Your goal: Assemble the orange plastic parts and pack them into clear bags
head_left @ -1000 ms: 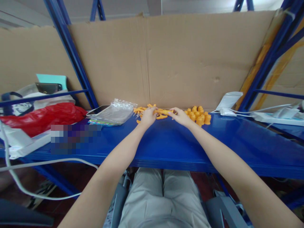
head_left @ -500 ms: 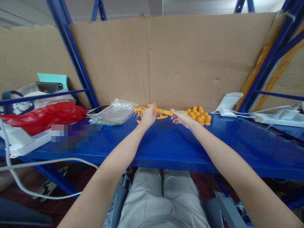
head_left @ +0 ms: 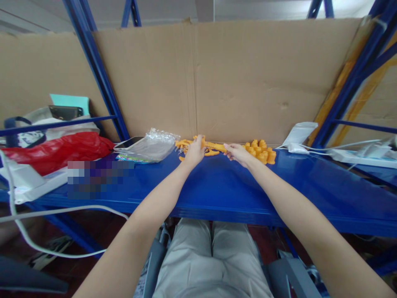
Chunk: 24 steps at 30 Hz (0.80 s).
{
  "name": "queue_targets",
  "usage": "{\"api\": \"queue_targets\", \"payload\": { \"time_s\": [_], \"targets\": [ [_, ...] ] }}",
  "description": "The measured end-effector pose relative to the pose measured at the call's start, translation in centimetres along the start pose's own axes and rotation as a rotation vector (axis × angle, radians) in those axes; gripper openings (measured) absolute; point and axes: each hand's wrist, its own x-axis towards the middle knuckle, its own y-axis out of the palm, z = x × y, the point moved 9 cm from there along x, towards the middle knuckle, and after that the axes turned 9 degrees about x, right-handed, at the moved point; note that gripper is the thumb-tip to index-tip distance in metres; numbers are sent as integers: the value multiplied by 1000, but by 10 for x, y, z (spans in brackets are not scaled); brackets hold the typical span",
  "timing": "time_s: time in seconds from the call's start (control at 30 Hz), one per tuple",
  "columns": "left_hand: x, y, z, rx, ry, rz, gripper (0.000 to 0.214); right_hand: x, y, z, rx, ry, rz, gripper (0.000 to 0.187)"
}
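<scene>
Orange parts [head_left: 214,147]: loose heap at the back of the blue shelf [head_left: 217,186], against the cardboard [head_left: 248,82]. Your left grip [head_left: 194,152] closes on 1 piece. Your right grip [head_left: 237,152], fingers curled, touches another's end; whether it holds is unclear. Orange caps [head_left: 260,151] sit just right.

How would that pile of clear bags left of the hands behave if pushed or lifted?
The clear bags look thin and crinkled, so probably floppy and very light. Their glossy film on the smooth blue shelf suggests they would slide easily, perhaps fanning apart, since they seem loosely stacked. The left hand, gripping an orange part, is clear of them.
</scene>
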Motion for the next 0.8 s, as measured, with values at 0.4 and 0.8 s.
{"api": "queue_targets", "payload": {
  "time_s": [0.4,0.8],
  "targets": [
    [-1,-2,-2,-17,10,-6,43,2,1,3,-40,-56,16,24],
    [1,-4,-3,1,18,7,45,9,-2,11,-192,-244,1,11]
  ]
}}
